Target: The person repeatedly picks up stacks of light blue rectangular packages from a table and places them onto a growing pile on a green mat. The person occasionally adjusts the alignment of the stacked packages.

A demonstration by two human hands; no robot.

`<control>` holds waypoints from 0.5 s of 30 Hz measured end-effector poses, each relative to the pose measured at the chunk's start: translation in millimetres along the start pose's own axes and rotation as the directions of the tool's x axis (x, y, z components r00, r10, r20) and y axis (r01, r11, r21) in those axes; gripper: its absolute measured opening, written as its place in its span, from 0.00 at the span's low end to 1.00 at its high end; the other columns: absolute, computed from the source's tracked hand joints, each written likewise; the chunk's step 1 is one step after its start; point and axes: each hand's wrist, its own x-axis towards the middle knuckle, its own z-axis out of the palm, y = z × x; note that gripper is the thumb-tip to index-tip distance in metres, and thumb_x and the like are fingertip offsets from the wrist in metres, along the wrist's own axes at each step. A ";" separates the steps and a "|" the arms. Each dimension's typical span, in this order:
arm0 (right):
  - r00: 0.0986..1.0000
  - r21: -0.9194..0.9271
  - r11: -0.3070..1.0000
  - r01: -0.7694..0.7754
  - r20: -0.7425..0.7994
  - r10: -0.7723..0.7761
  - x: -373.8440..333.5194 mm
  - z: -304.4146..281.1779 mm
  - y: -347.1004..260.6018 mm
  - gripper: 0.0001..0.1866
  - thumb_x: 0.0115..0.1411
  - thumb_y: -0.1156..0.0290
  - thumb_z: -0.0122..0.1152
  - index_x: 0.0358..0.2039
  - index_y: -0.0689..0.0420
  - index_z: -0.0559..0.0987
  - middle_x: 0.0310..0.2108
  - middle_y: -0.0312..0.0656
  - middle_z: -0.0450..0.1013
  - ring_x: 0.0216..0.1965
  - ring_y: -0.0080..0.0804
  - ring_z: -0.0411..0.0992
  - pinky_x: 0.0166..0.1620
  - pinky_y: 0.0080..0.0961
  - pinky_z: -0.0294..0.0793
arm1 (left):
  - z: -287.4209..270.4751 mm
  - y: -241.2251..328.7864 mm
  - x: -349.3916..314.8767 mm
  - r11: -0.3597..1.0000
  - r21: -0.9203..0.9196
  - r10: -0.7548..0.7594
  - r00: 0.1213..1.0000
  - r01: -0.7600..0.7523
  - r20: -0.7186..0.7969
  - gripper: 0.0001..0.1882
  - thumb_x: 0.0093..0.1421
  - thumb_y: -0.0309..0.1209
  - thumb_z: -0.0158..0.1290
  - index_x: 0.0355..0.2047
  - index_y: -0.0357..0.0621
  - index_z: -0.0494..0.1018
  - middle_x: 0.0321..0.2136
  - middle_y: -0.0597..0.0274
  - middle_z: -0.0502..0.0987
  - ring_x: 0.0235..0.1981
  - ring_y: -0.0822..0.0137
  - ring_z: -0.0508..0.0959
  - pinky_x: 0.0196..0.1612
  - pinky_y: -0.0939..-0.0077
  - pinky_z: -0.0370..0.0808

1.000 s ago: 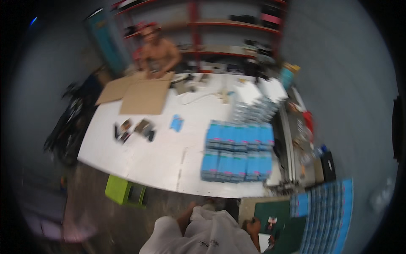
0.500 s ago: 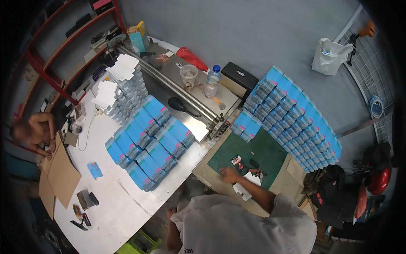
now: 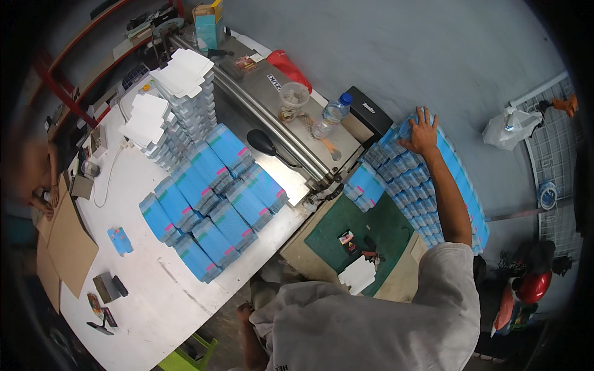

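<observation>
My right arm is stretched out to the long row of stacked blue die-cut card pieces [image 3: 458, 167] along the wall. At the far end of that row, my right hand [image 3: 422, 133] lies over the top with its fingers spread. Low beside my body, my left hand [image 3: 245, 312] hangs near the edge of the white table; its fingers are too small and shaded to read. A smaller blue stack [image 3: 365, 185] stands beside the row on the green cutting mat [image 3: 328, 238]. White die-cut card [image 3: 357, 275] lies on the mat's near edge, close to a small dark packet [image 3: 348, 241].
More blue stacks [image 3: 210, 198] and tall piles of white card [image 3: 182, 74] fill part of the white table [image 3: 148, 309]. A metal-railed machine [image 3: 278, 136] carries a plastic cup [image 3: 292, 99] and a bottle [image 3: 334, 114]. Another person [image 3: 31, 167] handles brown cardboard [image 3: 71, 241] at left.
My right hand has moved from above the green mat up and away to the far end of the blue row. My left hand stays low by my side. The view has shifted slightly.
</observation>
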 end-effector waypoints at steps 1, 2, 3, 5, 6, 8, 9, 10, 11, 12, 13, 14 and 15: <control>1.000 -0.036 0.999 0.009 0.029 -0.008 4.3 -0.8 -3.4 0.45 0.36 0.39 0.77 0.55 0.49 0.79 0.71 0.53 0.52 0.74 0.54 0.41 0.68 0.70 0.39 | 0.5 2.0 0.0 0.997 0.072 -0.010 1.000 0.012 -0.022 0.22 0.64 0.41 0.57 0.43 0.29 0.79 0.31 0.47 0.81 0.30 0.58 0.82 0.34 0.63 0.79; 0.997 -0.062 0.996 0.061 0.051 -0.058 8.3 -0.9 -6.4 0.46 0.35 0.39 0.77 0.55 0.48 0.79 0.71 0.52 0.51 0.74 0.54 0.40 0.68 0.70 0.37 | 1.0 3.9 0.8 0.982 0.188 0.004 0.998 0.007 -0.058 0.22 0.64 0.41 0.57 0.43 0.29 0.79 0.31 0.48 0.81 0.30 0.59 0.82 0.33 0.64 0.78; 0.991 -0.084 0.991 0.103 0.091 -0.095 11.8 -0.6 -10.1 0.46 0.35 0.38 0.77 0.55 0.47 0.79 0.72 0.51 0.51 0.75 0.54 0.39 0.69 0.70 0.35 | 1.8 5.7 3.0 0.993 0.114 -0.036 0.999 0.040 -0.032 0.22 0.64 0.42 0.57 0.43 0.30 0.79 0.32 0.49 0.82 0.30 0.59 0.82 0.32 0.64 0.78; 0.971 -0.162 0.973 0.163 0.203 -0.129 17.9 0.6 -18.8 0.47 0.34 0.37 0.77 0.56 0.44 0.79 0.73 0.50 0.49 0.75 0.54 0.36 0.69 0.70 0.30 | 3.5 8.8 11.3 0.996 0.039 -0.074 0.997 0.074 -0.013 0.22 0.64 0.42 0.57 0.43 0.31 0.79 0.33 0.51 0.82 0.30 0.60 0.82 0.30 0.66 0.77; 0.955 -0.218 0.958 0.185 0.272 -0.123 21.3 1.4 -23.5 0.48 0.33 0.36 0.76 0.57 0.43 0.78 0.73 0.50 0.48 0.75 0.54 0.35 0.69 0.71 0.28 | 2.7 9.7 14.7 0.996 0.025 -0.079 0.996 0.080 -0.032 0.22 0.64 0.42 0.57 0.44 0.31 0.78 0.33 0.51 0.82 0.30 0.61 0.82 0.30 0.67 0.76; 0.934 -0.278 0.931 0.235 0.329 -0.138 26.0 5.7 -34.5 0.50 0.33 0.35 0.76 0.59 0.41 0.77 0.73 0.49 0.47 0.75 0.54 0.33 0.69 0.71 0.25 | 2.7 11.9 21.2 0.995 -0.003 -0.095 0.993 0.096 -0.070 0.22 0.64 0.43 0.57 0.45 0.32 0.78 0.34 0.52 0.82 0.30 0.62 0.82 0.28 0.68 0.75; 0.934 -0.282 0.924 0.258 0.319 -0.163 27.5 9.7 -41.7 0.50 0.32 0.35 0.76 0.59 0.41 0.77 0.74 0.49 0.46 0.75 0.54 0.33 0.69 0.72 0.24 | 1.9 13.6 22.8 0.996 0.008 -0.082 0.994 0.083 -0.066 0.23 0.64 0.43 0.57 0.46 0.33 0.78 0.34 0.52 0.82 0.30 0.63 0.82 0.28 0.68 0.75; 0.933 -0.286 0.917 0.278 0.306 -0.188 28.9 14.2 -48.1 0.51 0.32 0.34 0.76 0.60 0.40 0.77 0.74 0.48 0.46 0.75 0.54 0.32 0.69 0.72 0.23 | 0.9 16.4 24.3 0.998 0.018 -0.067 0.996 0.068 -0.063 0.23 0.64 0.43 0.57 0.46 0.33 0.77 0.34 0.52 0.82 0.31 0.63 0.82 0.29 0.69 0.75; 0.924 -0.281 0.909 0.309 0.315 -0.217 29.5 19.5 -54.7 0.51 0.32 0.35 0.76 0.60 0.40 0.77 0.74 0.48 0.46 0.75 0.54 0.32 0.69 0.72 0.23 | 0.0 19.3 24.3 0.998 0.028 -0.050 0.997 0.052 -0.060 0.23 0.64 0.44 0.57 0.47 0.33 0.77 0.35 0.52 0.82 0.31 0.64 0.82 0.29 0.69 0.75; 0.914 -0.274 0.900 0.339 0.324 -0.246 28.9 25.7 -61.7 0.50 0.32 0.35 0.77 0.59 0.40 0.77 0.74 0.48 0.46 0.75 0.54 0.32 0.69 0.72 0.23 | -0.5 22.3 23.0 0.998 0.032 -0.048 0.998 0.050 -0.045 0.23 0.64 0.44 0.57 0.47 0.33 0.76 0.35 0.52 0.82 0.32 0.64 0.82 0.29 0.69 0.75; 0.899 -0.264 0.891 0.369 0.344 -0.271 28.4 31.7 -67.2 0.50 0.32 0.36 0.77 0.59 0.40 0.77 0.74 0.48 0.46 0.75 0.54 0.32 0.69 0.72 0.23 | -1.5 25.3 21.0 0.998 0.037 -0.047 0.998 0.048 -0.031 0.23 0.64 0.44 0.57 0.48 0.34 0.76 0.36 0.52 0.82 0.32 0.64 0.82 0.30 0.69 0.75; 0.892 -0.282 0.881 0.379 0.364 -0.268 29.1 36.7 -70.5 0.50 0.32 0.37 0.77 0.59 0.39 0.77 0.74 0.48 0.46 0.75 0.54 0.33 0.69 0.72 0.23 | -2.0 28.6 18.9 0.996 0.058 -0.062 0.998 0.064 -0.029 0.23 0.64 0.44 0.57 0.48 0.34 0.76 0.36 0.52 0.82 0.33 0.64 0.82 0.30 0.69 0.75; 0.881 -0.297 0.871 0.391 0.396 -0.260 29.4 41.4 -72.9 0.49 0.33 0.38 0.78 0.59 0.39 0.77 0.74 0.48 0.46 0.75 0.54 0.33 0.69 0.71 0.23 | -1.8 31.4 16.6 0.997 0.050 -0.056 0.998 0.057 -0.018 0.23 0.64 0.44 0.57 0.48 0.34 0.76 0.36 0.53 0.82 0.33 0.64 0.82 0.30 0.69 0.75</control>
